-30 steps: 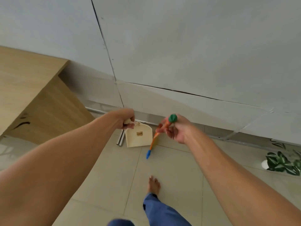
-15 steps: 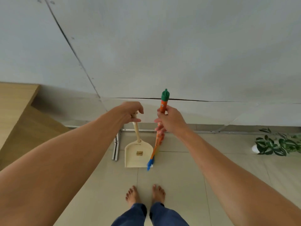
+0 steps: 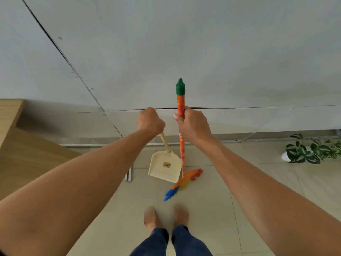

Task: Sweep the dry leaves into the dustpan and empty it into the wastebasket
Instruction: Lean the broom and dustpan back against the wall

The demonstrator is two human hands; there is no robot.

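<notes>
Leaves are not to be seen on the floor tiles [image 3: 258, 191] in this view, nor is the wastebasket, so the sweeping itself looks not yet begun. Nearest are the person's bare feet [image 3: 151, 218], side by side below blue trouser legs. Just ahead of them lies the broom head [image 3: 184, 182], orange with blue bristles at its near end, set slantwise and low over the tiles. Whether it touches them cannot be told.

The broom [image 3: 181, 148] has an orange stick that rises almost upright to a green cap. The dustpan [image 3: 165, 168], cream-coloured, hangs just left of the stick, its open lip turned down and toward the feet, beside the broom head. Its handle slants up and left.

The left hand [image 3: 150, 121] is wrapped tight round the top of that handle. The right hand [image 3: 193, 124] is clamped on the stick below the green cap. The two fists are level and close together, so each tool sits on its own side, pan left and broom right.

A small brown label [image 3: 167, 165] sits on the pan, its writing too blurred to read. The stick carries pale marks that are also unreadable.

Farther off are metal strips [image 3: 128, 173] on the floor, wooden furniture [image 3: 27, 154] at left, a potted plant [image 3: 311, 151] at right and a grey wall [image 3: 184, 43].
</notes>
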